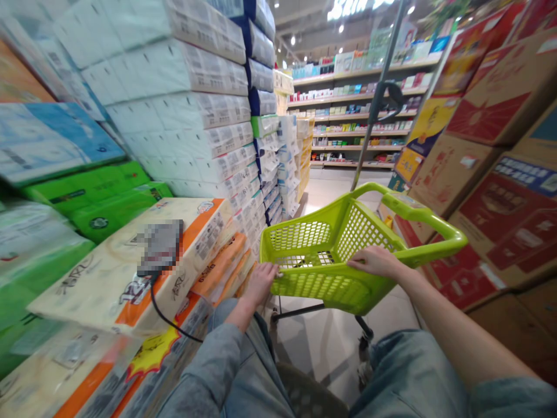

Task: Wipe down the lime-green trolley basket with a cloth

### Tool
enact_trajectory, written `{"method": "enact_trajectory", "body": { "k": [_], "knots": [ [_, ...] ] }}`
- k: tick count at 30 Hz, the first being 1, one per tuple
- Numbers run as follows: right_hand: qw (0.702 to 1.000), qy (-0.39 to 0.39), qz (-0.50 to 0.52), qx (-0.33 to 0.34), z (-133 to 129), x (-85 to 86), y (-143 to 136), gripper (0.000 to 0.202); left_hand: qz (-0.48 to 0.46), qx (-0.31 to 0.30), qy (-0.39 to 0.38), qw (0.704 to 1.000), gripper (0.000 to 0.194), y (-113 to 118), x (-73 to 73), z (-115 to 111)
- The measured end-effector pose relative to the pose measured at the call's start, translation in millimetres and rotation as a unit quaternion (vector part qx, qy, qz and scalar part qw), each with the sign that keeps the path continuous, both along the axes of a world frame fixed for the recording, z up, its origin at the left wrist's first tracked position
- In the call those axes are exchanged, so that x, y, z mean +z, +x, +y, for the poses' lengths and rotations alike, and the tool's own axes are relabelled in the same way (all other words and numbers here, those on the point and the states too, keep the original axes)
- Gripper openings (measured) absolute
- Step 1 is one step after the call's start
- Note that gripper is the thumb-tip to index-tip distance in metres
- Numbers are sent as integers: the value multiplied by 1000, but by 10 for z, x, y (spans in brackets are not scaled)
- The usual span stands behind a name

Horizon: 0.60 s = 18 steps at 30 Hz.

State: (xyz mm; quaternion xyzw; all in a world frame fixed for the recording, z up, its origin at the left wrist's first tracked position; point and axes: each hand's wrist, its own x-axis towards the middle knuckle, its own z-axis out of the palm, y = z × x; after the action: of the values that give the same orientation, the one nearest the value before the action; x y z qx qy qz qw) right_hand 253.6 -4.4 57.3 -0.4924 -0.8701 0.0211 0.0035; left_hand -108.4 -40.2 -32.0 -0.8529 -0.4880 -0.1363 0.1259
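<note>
Green cart (304, 285) stands on the floor (302, 342) right in front of the person's knees, handle (435, 247) on its right end. Both hands grasp it: left hand (262, 276) has fingers curled over the rim at its near-left corner, right hand (375, 260) grips the near rim, close to the handle end. Left of cart: cream tissue pack (98, 290) with a pixelated gray object (161, 247) on top, black cable (162, 313) trailing off; white tissue packs (174, 116) piled high behind that. Right of cart: stacked cartons (517, 215). Beyond cart: gray pole (383, 64), then stocked shelves (352, 132).
</note>
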Motion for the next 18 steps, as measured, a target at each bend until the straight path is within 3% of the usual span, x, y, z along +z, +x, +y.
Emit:
{"method": "enact_trajectory", "body": {
  "k": [5,9,13,18],
  "knots": [
    [998,24,-27,-58,69,-23,-71,56,11,30,6,999,20,-118,-21,-58],
    [995,71,-7,-73,35,-160,-418,52,22,44,8,999,13,2,49,-68],
    [996,44,-8,-78,-9,-303,-835,58,16,51,15,998,12,82,65,-68],
    [992,40,-22,-120,23,-339,-951,65,-36,20,15,999,21,53,-22,-94]
  ]
}}
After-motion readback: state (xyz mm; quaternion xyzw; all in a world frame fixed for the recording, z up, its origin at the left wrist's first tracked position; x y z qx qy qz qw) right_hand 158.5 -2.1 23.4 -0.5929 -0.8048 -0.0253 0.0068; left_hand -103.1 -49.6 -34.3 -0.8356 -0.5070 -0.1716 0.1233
